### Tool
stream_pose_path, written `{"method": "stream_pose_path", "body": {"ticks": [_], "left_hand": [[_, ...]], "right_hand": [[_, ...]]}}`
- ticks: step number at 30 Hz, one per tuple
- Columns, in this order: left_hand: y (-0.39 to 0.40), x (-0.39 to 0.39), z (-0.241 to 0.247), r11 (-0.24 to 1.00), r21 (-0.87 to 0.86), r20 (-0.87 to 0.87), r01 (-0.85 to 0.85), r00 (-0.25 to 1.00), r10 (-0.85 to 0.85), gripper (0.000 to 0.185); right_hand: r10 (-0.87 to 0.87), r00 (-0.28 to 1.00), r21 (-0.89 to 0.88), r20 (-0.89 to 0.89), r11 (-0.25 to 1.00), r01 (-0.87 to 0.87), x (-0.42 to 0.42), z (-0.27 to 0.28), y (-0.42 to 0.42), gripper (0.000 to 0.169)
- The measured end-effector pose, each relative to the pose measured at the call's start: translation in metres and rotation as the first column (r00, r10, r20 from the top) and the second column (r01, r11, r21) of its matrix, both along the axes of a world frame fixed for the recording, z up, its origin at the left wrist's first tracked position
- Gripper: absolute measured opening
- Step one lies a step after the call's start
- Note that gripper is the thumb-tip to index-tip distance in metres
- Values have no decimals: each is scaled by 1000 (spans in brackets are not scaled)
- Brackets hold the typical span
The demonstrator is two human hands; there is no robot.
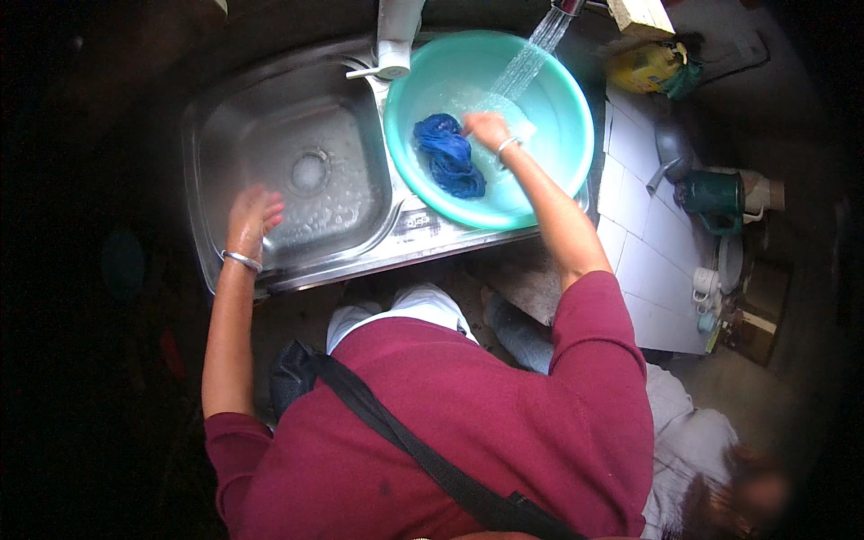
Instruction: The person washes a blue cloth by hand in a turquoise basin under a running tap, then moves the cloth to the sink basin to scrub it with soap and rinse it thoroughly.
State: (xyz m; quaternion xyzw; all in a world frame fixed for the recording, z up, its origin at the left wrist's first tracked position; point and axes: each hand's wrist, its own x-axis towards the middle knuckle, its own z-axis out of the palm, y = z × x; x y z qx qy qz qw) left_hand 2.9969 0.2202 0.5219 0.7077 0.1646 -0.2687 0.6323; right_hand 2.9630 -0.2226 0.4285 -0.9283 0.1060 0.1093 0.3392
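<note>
A turquoise plastic basin point(579, 128) rests on the right part of the stainless steel sink unit, with water in its bottom. Wet blue cloth point(449, 158) lies bunched in it, towards the left wall. Inside the basin, my right hand point(487, 128) is beside the cloth's upper right edge, fingers curled; whether they touch the fabric is unclear. Running water point(530, 67) falls into the basin just beyond this hand. My left hand point(253, 214) looks wet and holds nothing, fingers apart, above the near left part of the steel sink bowl point(344, 135).
A pale lever tap point(393, 57) stands behind the sink, between bowl and basin. White tiles point(634, 256) to the right bear a green mug point(712, 196) and a white cup point(705, 282). A yellow bag point(644, 67) lies beyond the basin. Another person point(688, 439) is at my right.
</note>
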Motion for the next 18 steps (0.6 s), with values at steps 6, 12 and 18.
{"method": "stream_pose_path", "body": {"ticks": [6,12,18], "left_hand": [[9,4,-6,1000,12,39,-22,999,21,42],[-10,-14,-5,995,64,22,75,997,-77,38],[-57,-43,-26,960,-164,-153,229,955,-254,47]], "right_hand": [[-244,970,-88,23,966,245,10,22,-10,71],[98,995,-268,-36,958,-104,-41,22,78,73],[-506,862,265,-32,827,496,-36,45,67,43]]}}
